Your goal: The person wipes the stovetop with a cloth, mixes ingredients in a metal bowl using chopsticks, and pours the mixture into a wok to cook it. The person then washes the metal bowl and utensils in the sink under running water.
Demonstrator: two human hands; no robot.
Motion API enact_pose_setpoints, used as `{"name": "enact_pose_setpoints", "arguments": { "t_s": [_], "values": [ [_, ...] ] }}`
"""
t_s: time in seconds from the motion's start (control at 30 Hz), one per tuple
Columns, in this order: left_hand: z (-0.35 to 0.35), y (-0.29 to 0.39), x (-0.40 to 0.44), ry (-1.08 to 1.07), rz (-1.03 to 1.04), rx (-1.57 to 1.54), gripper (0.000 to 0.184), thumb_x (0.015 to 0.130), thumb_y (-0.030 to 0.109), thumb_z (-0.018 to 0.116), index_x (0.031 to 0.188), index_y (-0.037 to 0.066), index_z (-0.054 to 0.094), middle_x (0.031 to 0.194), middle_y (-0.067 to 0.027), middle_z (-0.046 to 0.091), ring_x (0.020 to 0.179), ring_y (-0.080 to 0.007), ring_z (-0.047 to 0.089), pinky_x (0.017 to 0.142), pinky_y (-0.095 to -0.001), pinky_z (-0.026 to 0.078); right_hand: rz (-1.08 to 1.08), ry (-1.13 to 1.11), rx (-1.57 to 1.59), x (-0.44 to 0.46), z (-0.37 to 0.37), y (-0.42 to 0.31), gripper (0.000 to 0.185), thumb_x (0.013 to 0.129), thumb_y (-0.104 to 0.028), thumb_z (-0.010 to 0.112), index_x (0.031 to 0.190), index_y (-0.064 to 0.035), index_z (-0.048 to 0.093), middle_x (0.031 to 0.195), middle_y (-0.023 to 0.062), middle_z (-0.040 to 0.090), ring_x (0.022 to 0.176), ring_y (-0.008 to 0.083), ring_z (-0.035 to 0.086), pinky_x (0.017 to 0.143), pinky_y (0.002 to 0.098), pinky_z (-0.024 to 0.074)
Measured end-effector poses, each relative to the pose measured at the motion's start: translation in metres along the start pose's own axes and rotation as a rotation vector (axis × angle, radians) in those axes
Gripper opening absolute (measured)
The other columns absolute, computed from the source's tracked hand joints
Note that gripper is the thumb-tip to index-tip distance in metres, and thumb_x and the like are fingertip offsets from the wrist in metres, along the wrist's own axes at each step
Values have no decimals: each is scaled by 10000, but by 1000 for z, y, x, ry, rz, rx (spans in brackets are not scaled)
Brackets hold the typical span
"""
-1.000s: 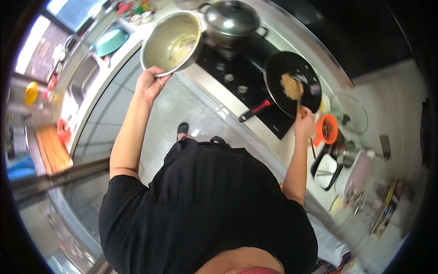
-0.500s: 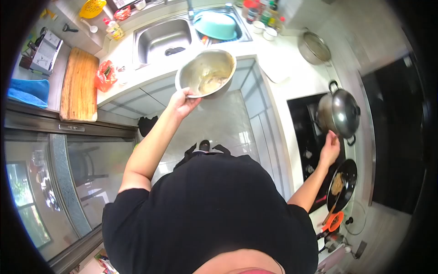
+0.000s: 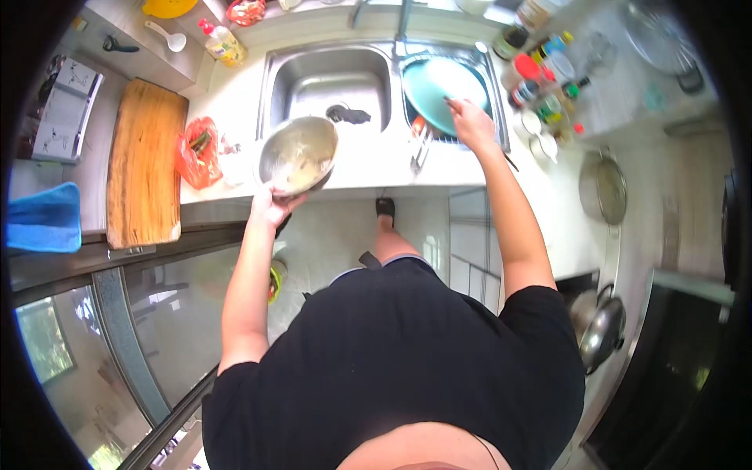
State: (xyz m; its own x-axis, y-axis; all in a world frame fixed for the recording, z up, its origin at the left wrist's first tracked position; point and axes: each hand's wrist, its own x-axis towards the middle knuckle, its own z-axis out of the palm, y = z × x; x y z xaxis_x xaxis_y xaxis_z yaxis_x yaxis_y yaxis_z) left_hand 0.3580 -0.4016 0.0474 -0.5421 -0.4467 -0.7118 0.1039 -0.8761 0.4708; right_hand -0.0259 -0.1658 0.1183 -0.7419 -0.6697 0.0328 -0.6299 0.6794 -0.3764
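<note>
A metal bowl point(image 3: 298, 155) with pale residue inside hangs tilted at the counter's front edge, just before the left sink basin point(image 3: 330, 82). The fingers of my left hand point(image 3: 274, 207) grip its near rim. Over the right basin, my right hand point(image 3: 473, 125) is at the near side of a turquoise basin point(image 3: 435, 84). Its fingers are closed near a small dark thing, too small to make out. A dark clump point(image 3: 348, 115) lies by the drain of the left sink.
At left are a wooden cutting board point(image 3: 147, 164), a red bag point(image 3: 199, 153) and a soap bottle point(image 3: 222, 44). Bottles point(image 3: 548, 90) and small white cups point(image 3: 542, 146) stand right of the sink. A lidded pot point(image 3: 601, 327) is at lower right.
The view has turned from the stove to the sink. My left hand has carried the bowl to the counter edge. My right hand has left the pot and reached the turquoise basin.
</note>
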Motion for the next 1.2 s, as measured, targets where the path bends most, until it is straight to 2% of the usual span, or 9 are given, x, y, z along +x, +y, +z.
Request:
{"name": "enact_pose_setpoints", "arguments": {
  "t_s": [0.1,0.23,0.33,0.4,0.47,0.53,0.73,1.03,1.2],
  "values": [
    [2,22,31,82,-48,-47,601,738,35,446,1331,-13,362,1257,-244,484,1141,-406,510,948,-602,436,-121,-31,-164,121,57,-4,320,919,-213,413,1180,-225,598,1191,69,570,1048,302,585,846,420,479],
    [29,38,70,110,-5,-26,619,727,13,433,1335,-37,329,1263,-260,474,1133,-426,513,931,-594,456,-36,-118,-290,221,96,-7,460,903,-143,397,1344,-264,442,1396,53,407,1143,283,555,887,435,474],
    [62,44,97,116,54,33,621,713,2,443,1316,-78,318,1250,-275,468,1101,-425,527,907,-575,484,28,-267,-364,251,115,3,460,895,-134,433,1333,-271,453,1357,61,450,1121,281,573,877,424,480],
    [67,40,129,114,43,51,563,710,-9,457,1256,-109,364,1193,-257,498,1054,-411,543,861,-566,515,47,-293,-378,253,120,3,454,881,-131,464,1320,-245,461,1316,59,485,1088,287,589,852,425,490],
    [71,36,162,98,16,22,599,698,-34,471,1276,-27,313,1175,-236,474,1014,-386,552,794,-569,542,66,-298,-398,252,113,0,452,874,-124,474,1314,-227,466,1297,59,500,1070,289,596,837,428,493],
    [77,30,195,80,71,72,787,677,-68,483,1306,207,98,1228,-216,376,1022,-381,540,713,-577,555,37,-230,-394,248,116,3,387,906,-142,391,1276,-203,485,1257,59,529,1043,304,600,798,437,497],
    [153,47,210,162,95,232,756,701,-60,460,1316,191,100,1249,-242,357,1001,-424,558,741,-594,549,107,-284,-428,247,117,-6,402,899,-127,409,1289,-191,477,1238,49,542,997,297,620,785,430,501],
    [173,59,233,86,46,285,720,680,-63,472,1268,183,137,1242,-235,353,998,-424,546,762,-607,538,159,-257,-401,235,129,-16,342,905,-139,416,1231,-162,514,1183,43,575,983,273,629,737,398,516],
    [165,57,241,78,10,346,711,677,-73,463,1257,186,146,1227,-244,355,995,-432,543,761,-628,533,98,-39,-265,211,115,-20,359,927,-205,420,1282,-207,476,1240,37,545,919,290,640,723,430,504]
  ]
}}
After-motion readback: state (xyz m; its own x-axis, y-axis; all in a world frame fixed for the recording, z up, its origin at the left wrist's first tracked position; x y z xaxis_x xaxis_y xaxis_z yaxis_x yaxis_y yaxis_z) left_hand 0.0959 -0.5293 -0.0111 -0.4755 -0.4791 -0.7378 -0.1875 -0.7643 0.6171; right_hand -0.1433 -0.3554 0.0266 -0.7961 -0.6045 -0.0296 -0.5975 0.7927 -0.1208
